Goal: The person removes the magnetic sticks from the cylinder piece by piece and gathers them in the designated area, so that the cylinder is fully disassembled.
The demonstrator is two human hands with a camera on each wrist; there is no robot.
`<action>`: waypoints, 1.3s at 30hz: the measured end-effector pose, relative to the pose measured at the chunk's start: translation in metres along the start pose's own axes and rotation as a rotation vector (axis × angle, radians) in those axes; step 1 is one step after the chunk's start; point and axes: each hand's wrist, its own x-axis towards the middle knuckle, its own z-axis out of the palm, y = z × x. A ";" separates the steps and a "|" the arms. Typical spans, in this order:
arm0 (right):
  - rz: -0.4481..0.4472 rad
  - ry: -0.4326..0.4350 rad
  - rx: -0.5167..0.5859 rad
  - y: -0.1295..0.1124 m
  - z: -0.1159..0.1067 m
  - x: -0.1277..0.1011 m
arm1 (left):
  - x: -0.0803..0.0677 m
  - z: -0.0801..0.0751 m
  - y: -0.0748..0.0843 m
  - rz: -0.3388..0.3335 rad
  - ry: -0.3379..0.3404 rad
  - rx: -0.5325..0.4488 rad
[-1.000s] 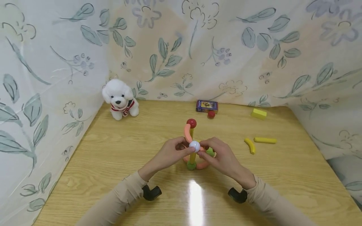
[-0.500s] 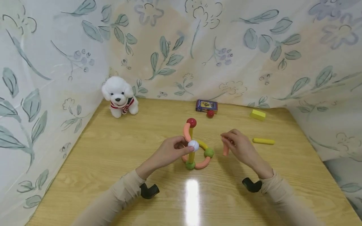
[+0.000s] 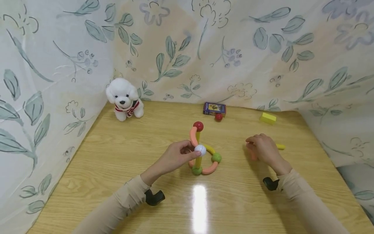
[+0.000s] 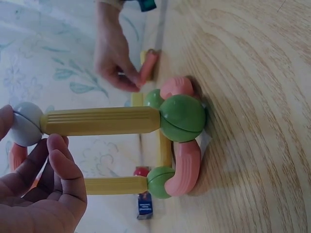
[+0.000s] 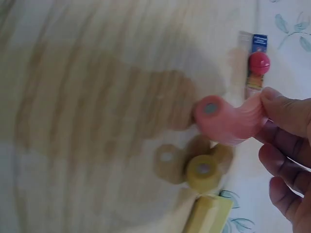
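One ball-and-rod frame (image 3: 198, 162), standing at about the middle of the tabletop (image 3: 131, 146), well in from the left and right edges. Parts: a base of green balls (image 4: 183, 116), pink arcs (image 3: 209, 169) and a yellow arc (image 3: 209, 149); two upright yellow rods (image 4: 99, 121); a white ball (image 3: 200, 150) topping the nearer rod, a red ball (image 3: 198, 126) topping the farther; an upper pink arc (image 3: 193, 136) running between these two balls. My left hand (image 3: 173, 158): thumb and fingers pinching the white ball. My right hand (image 3: 266, 152): apart from the frame, towards the right edge, grasping a loose pink arc (image 5: 226, 125) by one end, a grey disc set in its free end; whether that end touches the wood I cannot tell. One straight yellow stick (image 3: 280, 147), beside my right hand and partly hidden by it. One yellow block (image 3: 268, 118), near the far right corner. One blue box (image 3: 214, 108), near the middle of the far edge; one loose red ball (image 3: 218, 117) just on its near side. One white plush dog (image 3: 122, 95), red-trimmed at the neck, at the far left corner. Floral cloth (image 3: 175, 48), hanging behind the far edge.
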 end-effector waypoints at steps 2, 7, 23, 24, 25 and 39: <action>-0.003 0.009 -0.020 0.002 0.003 0.000 | 0.000 0.000 0.000 -0.001 -0.001 -0.003; -0.004 -0.015 -0.055 0.005 0.010 -0.001 | 0.000 0.000 0.000 -0.008 -0.003 -0.007; -0.354 -0.131 0.227 -0.084 0.027 0.009 | 0.005 0.025 -0.022 0.111 -0.006 0.229; -0.357 -0.121 0.214 -0.086 0.029 0.007 | 0.006 0.028 -0.023 0.137 -0.004 0.255; -0.360 -0.116 0.202 -0.086 0.030 0.004 | 0.006 0.031 -0.025 0.161 0.005 0.274; -0.453 -0.033 0.286 -0.123 0.008 -0.021 | 0.002 0.008 -0.033 0.194 0.093 0.279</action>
